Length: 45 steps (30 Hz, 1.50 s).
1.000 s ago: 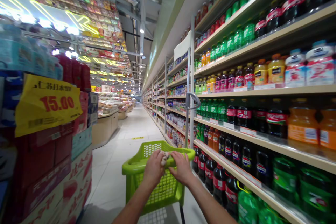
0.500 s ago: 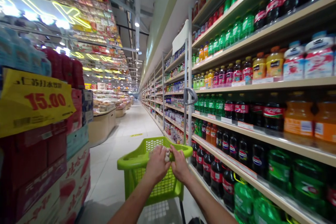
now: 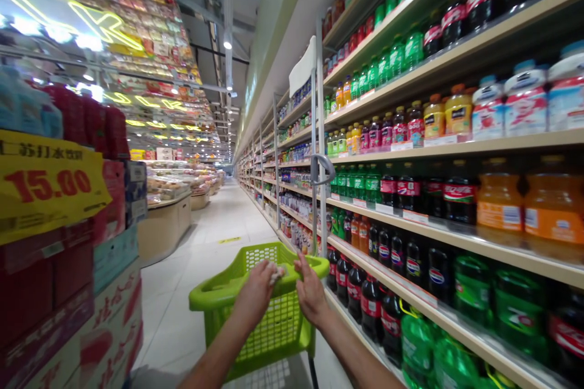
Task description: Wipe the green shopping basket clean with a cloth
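Observation:
A lime-green plastic shopping basket (image 3: 214,295) on wheels stands in the aisle right ahead of me. My left hand (image 3: 255,293) is closed around a small crumpled whitish thing (image 3: 276,274) just above the basket's near rim. My right hand (image 3: 310,289) is beside it with its fingers apart, its palm against the rim. Both forearms reach in from the bottom edge.
Shelves of soft-drink bottles (image 3: 410,194) run along the right, with a metal upright (image 3: 319,152) close to the basket. Stacked red cartons (image 3: 68,292) with a yellow 15.00 price sign (image 3: 45,185) stand on the left. A tiled aisle (image 3: 219,225) stretches ahead, with a counter (image 3: 164,219) at mid-left.
The view and basket have shifted left along the aisle. My hands, pressed together over the rim half a second ago, have parted slightly, and my right hand has opened.

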### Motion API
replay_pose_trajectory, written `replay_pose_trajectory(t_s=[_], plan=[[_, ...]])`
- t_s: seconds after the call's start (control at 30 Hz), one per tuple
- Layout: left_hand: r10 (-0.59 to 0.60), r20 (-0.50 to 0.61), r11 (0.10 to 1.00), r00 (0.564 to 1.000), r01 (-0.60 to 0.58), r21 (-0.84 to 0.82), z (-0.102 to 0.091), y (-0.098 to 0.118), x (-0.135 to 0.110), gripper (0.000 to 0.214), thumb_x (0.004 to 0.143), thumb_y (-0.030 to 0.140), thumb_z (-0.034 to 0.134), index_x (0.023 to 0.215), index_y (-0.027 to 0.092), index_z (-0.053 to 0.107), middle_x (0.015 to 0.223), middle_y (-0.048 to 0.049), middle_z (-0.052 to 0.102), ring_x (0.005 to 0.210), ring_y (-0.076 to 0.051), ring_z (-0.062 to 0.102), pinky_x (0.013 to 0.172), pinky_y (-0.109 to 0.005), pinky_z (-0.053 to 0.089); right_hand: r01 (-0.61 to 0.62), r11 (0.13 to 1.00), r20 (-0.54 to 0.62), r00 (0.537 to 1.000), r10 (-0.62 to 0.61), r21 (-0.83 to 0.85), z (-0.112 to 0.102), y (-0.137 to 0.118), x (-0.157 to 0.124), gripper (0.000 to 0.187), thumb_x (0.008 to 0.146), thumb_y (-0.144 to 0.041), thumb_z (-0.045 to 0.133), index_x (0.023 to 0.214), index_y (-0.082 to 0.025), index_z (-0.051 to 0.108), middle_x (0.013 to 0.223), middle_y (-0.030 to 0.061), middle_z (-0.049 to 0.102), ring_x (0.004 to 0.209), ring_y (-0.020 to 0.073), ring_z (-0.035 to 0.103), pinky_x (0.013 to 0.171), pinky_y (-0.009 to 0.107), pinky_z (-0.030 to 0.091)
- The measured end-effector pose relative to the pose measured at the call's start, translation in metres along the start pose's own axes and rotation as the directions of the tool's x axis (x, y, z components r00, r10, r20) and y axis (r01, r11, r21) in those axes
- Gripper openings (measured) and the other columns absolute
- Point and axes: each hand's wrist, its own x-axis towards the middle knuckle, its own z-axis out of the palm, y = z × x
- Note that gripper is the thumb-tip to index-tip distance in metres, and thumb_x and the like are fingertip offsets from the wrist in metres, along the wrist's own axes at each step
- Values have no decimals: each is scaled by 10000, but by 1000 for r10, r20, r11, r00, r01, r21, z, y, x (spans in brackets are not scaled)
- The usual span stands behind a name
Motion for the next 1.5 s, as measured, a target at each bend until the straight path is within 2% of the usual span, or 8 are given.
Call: replay_pose_trajectory(t_s=[0.13,0.4,0.67,0.93,1.2,1.27,1.43,1.5], plan=[[76,-10,995,997,-77,-56,16,30,2,424,706,47,412,1089,172,542,1215,-100,526,1149,-195,459,982,-404,361,11,997,-43,999,-7,80,-2,3,-2,543,813,-186,362,1346,-179,261,1153,90,552,992,200,563,876,391,448],[-11,-83,997,997,4,-82,-21,-42,-24,417,676,43,411,1048,131,576,1193,-102,546,1118,-219,495,997,-400,366,61,988,-105,993,-46,141,-4,-5,-7,528,810,-189,362,1333,-196,283,1112,72,573,943,192,587,847,368,470],[103,-67,989,992,-110,-101,10,17,-8,457,691,33,410,1098,181,559,1217,-100,540,1155,-204,468,986,-425,373,98,993,-89,992,-92,63,-4,2,-8,471,838,-211,341,1308,-185,319,1138,82,561,975,185,570,870,367,459],[18,-185,999,983,-13,30,-30,-88,-46,398,711,150,428,1075,197,580,1181,-52,576,1116,-204,506,978,-398,399,155,984,-99,982,-164,-93,-2,1,-11,454,809,-191,356,1261,-166,388,1155,88,561,1043,210,527,917,408,419],[207,-210,977,955,-214,-12,15,-13,-25,416,728,75,374,1075,188,573,1256,-84,516,1217,-205,404,1000,-438,373,190,966,-125,969,-213,-175,3,6,-11,422,807,-178,359,1223,-174,433,1137,88,578,1037,221,531,917,443,411],[186,-206,982,961,-190,0,7,-29,-32,435,720,64,348,1073,177,575,1259,-88,513,1207,-204,416,998,-429,375,193,968,-118,970,-213,-157,1,10,-10,419,804,-172,363,1216,-174,440,1134,88,580,1035,217,531,916,436,416],[64,-282,996,957,-45,73,-40,-122,-63,396,710,169,388,1053,175,585,1207,-78,556,1142,-217,487,970,-408,406,183,976,-114,974,-196,-116,0,11,-10,422,801,-176,375,1217,-179,439,1130,82,580,1048,213,524,924,429,413],[14,-315,997,949,12,79,-44,-131,-64,390,707,189,390,1041,179,591,1167,-73,583,1110,-216,516,957,-403,421,180,977,-123,974,-193,-111,2,8,-11,432,795,-173,380,1223,-181,436,1130,80,578,1050,213,521,935,433,402]])
